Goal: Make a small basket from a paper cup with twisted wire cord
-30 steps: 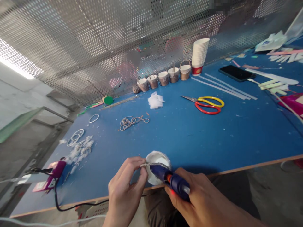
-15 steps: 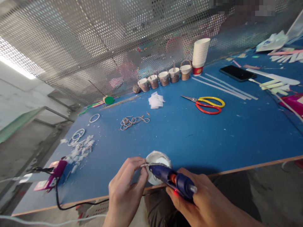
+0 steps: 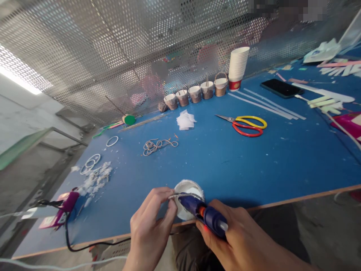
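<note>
Near the table's front edge stands a small white cup with a rough, fuzzy rim. A thin cord-wrapped handle arches over its mouth. My left hand is closed, thumb and fingertips pinching the handle's left end beside the rim. Wrapped in my right hand is a dark blue hot glue gun, its nozzle pointing left over the cup, close to the handle. A red light glows by my right fingers. The nozzle tip is partly hidden, so I cannot tell whether it touches.
Scissors, twine and white patches lie beyond the cup. Behind stand several small twine-wrapped buckets and stacked paper cups. A phone is at right; white rings, scraps and a black cable at left.
The glue gun and my right hand have shifted slightly left, with the nozzle now lower against the cup's mouth. My left hand keeps its pinch almost unmoved.
</note>
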Demonstrator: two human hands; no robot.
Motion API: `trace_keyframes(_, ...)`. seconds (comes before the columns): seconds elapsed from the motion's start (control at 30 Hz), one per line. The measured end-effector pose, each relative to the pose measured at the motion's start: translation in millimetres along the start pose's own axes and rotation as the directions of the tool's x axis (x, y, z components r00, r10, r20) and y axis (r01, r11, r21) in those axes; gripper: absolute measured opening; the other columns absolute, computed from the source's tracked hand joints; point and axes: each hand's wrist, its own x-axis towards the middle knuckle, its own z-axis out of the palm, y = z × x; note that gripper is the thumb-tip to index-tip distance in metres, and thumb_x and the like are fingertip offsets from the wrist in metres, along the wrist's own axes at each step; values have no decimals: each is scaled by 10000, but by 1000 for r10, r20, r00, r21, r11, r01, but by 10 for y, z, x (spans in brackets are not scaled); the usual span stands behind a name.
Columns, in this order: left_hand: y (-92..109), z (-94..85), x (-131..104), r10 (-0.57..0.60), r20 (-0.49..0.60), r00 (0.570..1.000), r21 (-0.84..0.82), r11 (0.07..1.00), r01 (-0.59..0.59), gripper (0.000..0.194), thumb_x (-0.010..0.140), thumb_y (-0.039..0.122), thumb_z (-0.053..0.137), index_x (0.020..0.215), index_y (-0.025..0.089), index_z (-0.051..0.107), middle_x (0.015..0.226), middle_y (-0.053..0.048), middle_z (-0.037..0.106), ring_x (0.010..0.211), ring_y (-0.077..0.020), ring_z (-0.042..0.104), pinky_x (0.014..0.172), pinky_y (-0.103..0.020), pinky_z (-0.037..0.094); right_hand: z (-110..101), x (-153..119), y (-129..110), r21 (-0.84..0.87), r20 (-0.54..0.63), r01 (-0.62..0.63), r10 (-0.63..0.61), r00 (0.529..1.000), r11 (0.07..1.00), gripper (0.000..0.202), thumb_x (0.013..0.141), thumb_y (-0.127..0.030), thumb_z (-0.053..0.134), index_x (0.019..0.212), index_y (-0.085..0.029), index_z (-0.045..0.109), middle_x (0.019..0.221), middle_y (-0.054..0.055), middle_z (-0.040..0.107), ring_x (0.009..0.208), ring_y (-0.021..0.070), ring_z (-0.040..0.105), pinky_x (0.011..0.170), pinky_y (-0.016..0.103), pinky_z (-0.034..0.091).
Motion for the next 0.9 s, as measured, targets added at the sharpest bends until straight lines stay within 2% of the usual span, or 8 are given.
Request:
trace_keyframes(0.13,19,8,14,9,-26,1000,3,1000,-9,166,789,40,557,808,201,592,768,-7,682,709,-100,659,652,-178,523,-11,-34,11,4,0,-10,10,1000,1000,146,897,-181,420,831,-196,549,747,41,683,609,172,654,544,263,463)
trace_keyframes(0.37,48,18,20,9,-31,999,12,1000,-8,161,788,46,550,802,202,587,765,-8,684,705,-103,663,655,-183,529,131,-145,110,-1,-26,-12,12,1000,1000,118,896,-179,412,880,-175,530,711,43,643,605,169,637,561,268,461)
trace_keyframes(0.5,44,9,3,9,-30,1000,15,1000,-9,170,790,44,540,806,205,589,772,-14,688,720,-110,666,661,-189,534,133,-110,95,-11,-16,-14,14,1000,1000,141,892,-177,404,860,-170,541,731,58,636,626,184,637,583,286,473)
trace_keyframes(0.7,20,5,-27,3,-34,999,24,1000,-2,162,795,52,540,811,203,597,784,-17,692,731,-111,670,671,-191,535,70,-41,45,87,-14,-21,22,1000,996,154,893,-196,436,876,-178,588,764,51,671,658,168,649,609,252,491)
trace_keyframes(0.9,31,17,-15,-7,-42,999,17,1000,8,154,791,56,547,793,202,596,774,-10,692,729,-110,671,671,-187,530,117,-56,89,115,-5,-43,43,999,992,177,907,-230,420,891,-165,583,770,59,666,667,170,641,632,263,496)
